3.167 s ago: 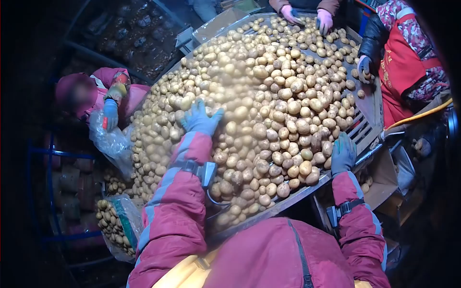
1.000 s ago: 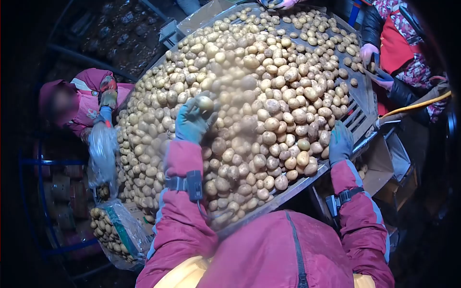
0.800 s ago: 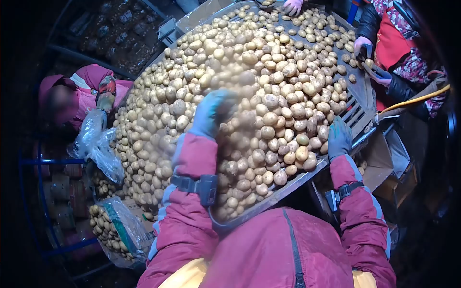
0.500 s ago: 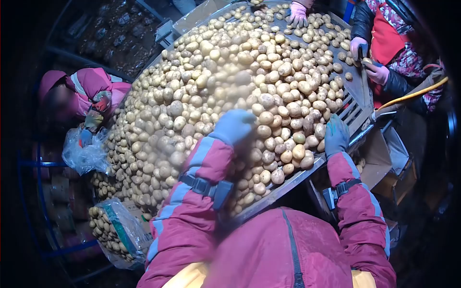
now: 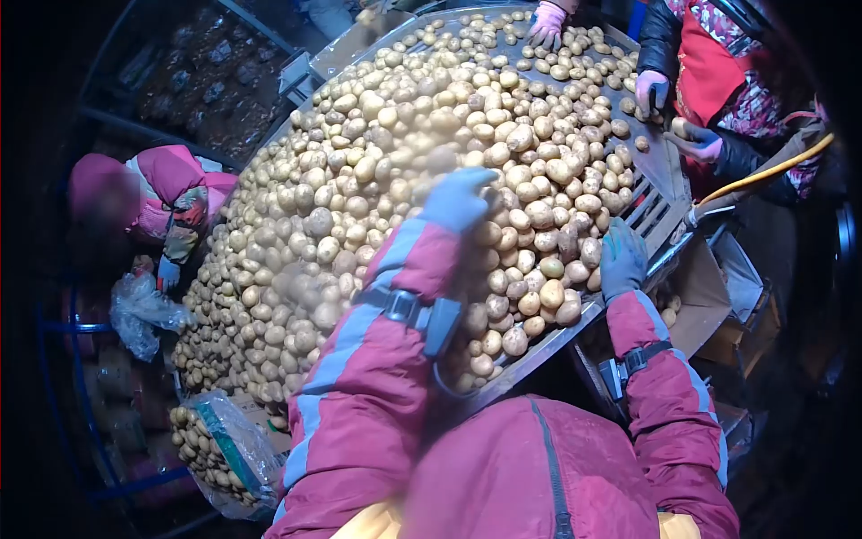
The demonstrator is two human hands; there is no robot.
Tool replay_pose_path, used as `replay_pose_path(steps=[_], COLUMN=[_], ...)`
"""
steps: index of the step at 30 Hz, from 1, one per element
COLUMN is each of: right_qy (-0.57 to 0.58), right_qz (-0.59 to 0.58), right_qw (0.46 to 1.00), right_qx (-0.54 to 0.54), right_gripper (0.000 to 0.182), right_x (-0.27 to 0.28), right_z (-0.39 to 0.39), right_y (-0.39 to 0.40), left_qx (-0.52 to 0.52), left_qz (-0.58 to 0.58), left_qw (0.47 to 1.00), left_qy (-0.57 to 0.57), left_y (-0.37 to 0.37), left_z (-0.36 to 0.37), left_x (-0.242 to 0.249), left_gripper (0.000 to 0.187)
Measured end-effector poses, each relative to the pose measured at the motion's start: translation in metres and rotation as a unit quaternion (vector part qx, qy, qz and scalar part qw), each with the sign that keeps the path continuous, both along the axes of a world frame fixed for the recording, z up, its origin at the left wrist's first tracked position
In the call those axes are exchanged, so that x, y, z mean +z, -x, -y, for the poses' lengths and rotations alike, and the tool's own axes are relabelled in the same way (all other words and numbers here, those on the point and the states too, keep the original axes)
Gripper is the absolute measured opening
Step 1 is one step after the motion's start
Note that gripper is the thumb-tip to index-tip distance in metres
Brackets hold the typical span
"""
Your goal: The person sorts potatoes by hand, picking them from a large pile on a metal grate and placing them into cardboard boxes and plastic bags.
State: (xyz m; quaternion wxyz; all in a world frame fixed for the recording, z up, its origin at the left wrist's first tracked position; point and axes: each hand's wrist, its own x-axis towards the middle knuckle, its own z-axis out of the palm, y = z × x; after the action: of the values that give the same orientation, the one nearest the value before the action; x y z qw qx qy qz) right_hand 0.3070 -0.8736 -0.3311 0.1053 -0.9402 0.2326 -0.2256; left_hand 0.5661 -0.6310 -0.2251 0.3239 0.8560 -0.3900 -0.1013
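A large heap of potatoes [image 5: 359, 207] covers the sorting table [image 5: 539, 352]. My left hand [image 5: 456, 199], in a blue-grey glove, is over the middle of the heap. Its fingers stretch to the right, and no potato shows in them; the underside is hidden. At the right edge of the heap, my right hand [image 5: 622, 260] is in a similar glove stained green. Its fingers lie extended beside the potatoes near the table's rim, with nothing visible in them.
A person in pink [image 5: 175, 184] is at the left by a clear plastic bag [image 5: 144, 310]. Another person [image 5: 709, 81] handles potatoes at the right, and a pink glove [image 5: 546, 25] reaches in at the top. An open cardboard box [image 5: 702, 296] stands below right; a potato-filled bag [image 5: 211, 454] is lower left.
My left hand has moved slightly farther up the heap. My right hand has barely shifted against the table edge. The person at the left has lowered a hand, and the plastic bag has moved left.
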Motion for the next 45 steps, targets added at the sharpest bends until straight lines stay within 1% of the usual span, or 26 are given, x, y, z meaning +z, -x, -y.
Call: replay_pose_path(steps=[2,3,5,6,7,10,13,16,17,20,21,24,25,27,28,30,34,36,42,45], right_qy=[-0.014,-0.01,-0.001,0.003,-0.013,-0.016,-0.012,-0.02,-0.015,-0.01,-0.01,-0.022,-0.027,-0.028,-0.029,-0.025,-0.022,-0.019,-0.032,-0.017], right_qz=[-0.017,-0.015,-0.021,-0.021,0.024,0.003,0.005,-0.021,-0.019,-0.018,-0.021,-0.022,-0.021,-0.006,0.002,0.019,0.023,0.017,0.024,0.028], right_qw=[1.0,1.0,1.0,1.0,1.0,1.0,1.0,1.0,1.0,1.0,1.0,0.999,0.999,1.0,0.999,0.999,0.999,1.0,0.999,0.999], right_qx=[-0.004,-0.006,-0.005,-0.004,0.004,-0.006,-0.007,-0.013,-0.012,-0.012,-0.012,-0.015,-0.017,-0.014,-0.012,-0.007,-0.007,-0.006,-0.007,-0.004], right_gripper=[0.034,0.035,0.035,0.035,0.029,0.031,0.031,0.034,0.034,0.034,0.034,0.035,0.036,0.033,0.031,0.031,0.031,0.031,0.032,0.032], right_x=[0.007,0.006,0.006,0.006,0.009,0.01,0.01,0.009,0.009,0.005,0.005,0.005,0.006,0.012,0.013,0.009,0.012,0.014,0.015,0.014], right_z=[-0.002,-0.002,-0.002,-0.002,-0.003,-0.003,-0.005,-0.003,-0.001,-0.003,-0.002,-0.002,-0.001,-0.004,-0.005,-0.004,-0.003,-0.004,-0.004,-0.004], right_y=[0.0,0.0,0.003,0.001,-0.002,-0.001,-0.001,-0.001,-0.001,-0.001,-0.001,-0.001,-0.001,0.0,-0.001,-0.001,-0.003,-0.003,-0.004,-0.004], left_qx=[-0.08,-0.085,-0.057,-0.053,-0.051,-0.085,-0.084,-0.144,-0.106,0.076,0.048,0.055,0.024,0.031,0.036,0.01,-0.042,-0.073,-0.076,-0.078], left_qz=[0.02,0.022,-0.03,-0.031,-0.032,0.021,0.015,-0.039,-0.088,-0.128,-0.093,-0.032,-0.026,0.033,0.063,0.071,0.021,0.017,0.001,-0.011], left_qw=[0.984,0.975,0.969,0.957,0.943,0.931,0.975,0.96,0.95,0.963,0.962,0.962,0.964,0.978,0.983,0.97,0.934,0.923,0.916,0.916], left_qy=[-0.155,-0.204,-0.24,-0.284,-0.328,-0.355,-0.203,-0.235,-0.279,-0.225,-0.253,-0.264,-0.263,-0.201,-0.171,-0.234,-0.355,-0.377,-0.393,-0.394], left_y=[-0.001,-0.002,0.007,0.008,0.01,0.036,0.049,0.047,0.048,0.04,0.031,0.046,0.039,0.04,0.043,0.045,0.029,0.024,0.019,0.017], left_z=[0.01,0.012,0.001,0.001,0.002,-0.036,-0.077,-0.096,-0.089,-0.072,-0.062,-0.027,-0.023,-0.016,-0.01,-0.003,0.018,0.018,0.022,0.022], left_x=[-0.008,-0.011,-0.003,0.002,0.009,0.058,0.03,0.025,0.04,0.059,0.054,0.046,0.018,-0.014,-0.014,-0.011,-0.002,0.005,-0.009,-0.016], left_gripper=[0.032,0.03,0.03,0.031,0.032,0.033,0.029,0.03,0.032,0.032,0.033,0.032,0.031,0.03,0.029,0.031,0.033,0.035,0.04,0.043])
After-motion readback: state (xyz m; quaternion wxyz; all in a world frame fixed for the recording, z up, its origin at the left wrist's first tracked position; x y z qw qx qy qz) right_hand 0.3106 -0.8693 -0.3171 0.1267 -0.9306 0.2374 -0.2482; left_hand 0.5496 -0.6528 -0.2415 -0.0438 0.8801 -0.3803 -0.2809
